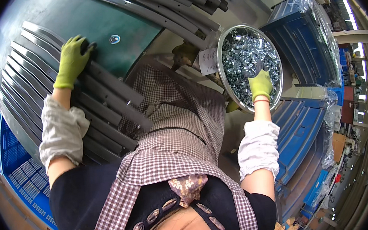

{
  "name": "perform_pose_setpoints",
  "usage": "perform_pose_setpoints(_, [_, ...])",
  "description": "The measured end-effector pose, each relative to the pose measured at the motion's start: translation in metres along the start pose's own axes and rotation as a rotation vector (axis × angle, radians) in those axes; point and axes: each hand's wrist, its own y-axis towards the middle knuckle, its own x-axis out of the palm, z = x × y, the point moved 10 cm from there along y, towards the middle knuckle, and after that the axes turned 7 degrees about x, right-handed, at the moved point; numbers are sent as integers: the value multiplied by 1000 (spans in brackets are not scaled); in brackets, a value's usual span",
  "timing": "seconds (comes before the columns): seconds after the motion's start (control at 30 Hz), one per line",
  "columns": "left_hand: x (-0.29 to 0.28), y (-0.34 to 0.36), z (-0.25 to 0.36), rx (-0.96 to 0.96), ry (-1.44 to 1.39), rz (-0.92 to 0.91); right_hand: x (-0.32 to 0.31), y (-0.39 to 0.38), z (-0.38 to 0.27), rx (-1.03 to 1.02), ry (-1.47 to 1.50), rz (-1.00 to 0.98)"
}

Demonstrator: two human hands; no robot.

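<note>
At the upper left, my left hand point(73, 61), in a yellow-green glove with dark fingertips, lies over the ends of long dark metal strips point(100, 88). Its fingers are curled closed; whatever they hold is hidden. My right hand point(260, 83), gloved the same way, reaches into a round metal bowl point(221, 66) on the right. The bowl is full of small shiny metal fasteners point(244, 48). The right fingers are drawn together among the fasteners, and their dark tips blend with them. Several strips lie side by side under my left forearm.
The strips rest on a green-topped table point(135, 32), which has a small shiny spot. More dark strips point(168, 4) lie at the top. A paper label point(208, 61) hangs beside the bowl. Blue crates point(26, 176) stand at far left; large blue bins point(299, 35) with plastic wrap stand at right.
</note>
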Motion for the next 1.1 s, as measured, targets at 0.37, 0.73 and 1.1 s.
perform_pose_setpoints(0.37, [-33,-52,-9,-180,134,-154,20,32,18,-74,189,20])
perform_pose_setpoints(0.73, [58,92,168,493,63,-40,28,18,37,57,1185,-121])
perform_pose_setpoints(1.1, [34,57,168,537,-68,-156,25,-25,12,4,1517,-289])
